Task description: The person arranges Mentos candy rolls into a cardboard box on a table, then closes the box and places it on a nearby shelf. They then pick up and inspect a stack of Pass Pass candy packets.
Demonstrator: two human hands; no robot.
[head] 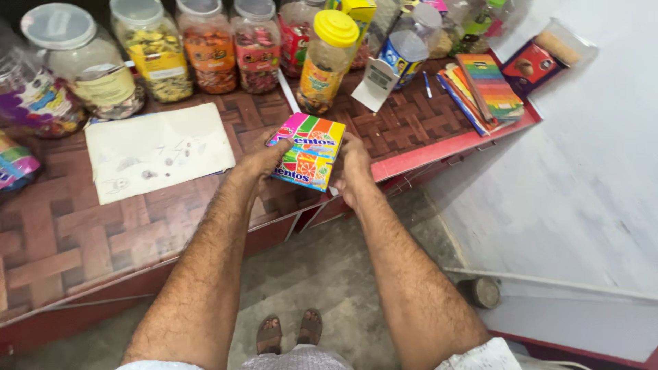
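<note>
A row of clear plastic jars [205, 51] full of wrapped sweets is standing along the far edge of the tabletop [89, 226], which is showing a brown woven pattern with a red border. A taller jar with a yellow lid [329, 58] is standing just in front of that row, directly beyond the hands. A sheet of white paper [157, 151] with faint pencil marks is lying flat to the left, close to the left forearm. Toward the right end, a stack of rainbow-striped booklets [486, 89] is lying near a blue pen [427, 85], and a red box [531, 66] is sitting at the corner. A white card [375, 83] is leaning up beside the yellow-lidded jar. Below, grey floor [322, 267] is showing, with two sandalled feet [289, 330] on it.

The left hand [257, 161] is gripping the left side of a colourful candy box [308, 151], fingers curled round its edge. The right hand [355, 168] is closing on the right side of the same box, thumb on top. The box is being held tilted, just above the front edge of the tabletop, between the paper and the striped booklets. Nothing is lying between the box and the hands.
</note>
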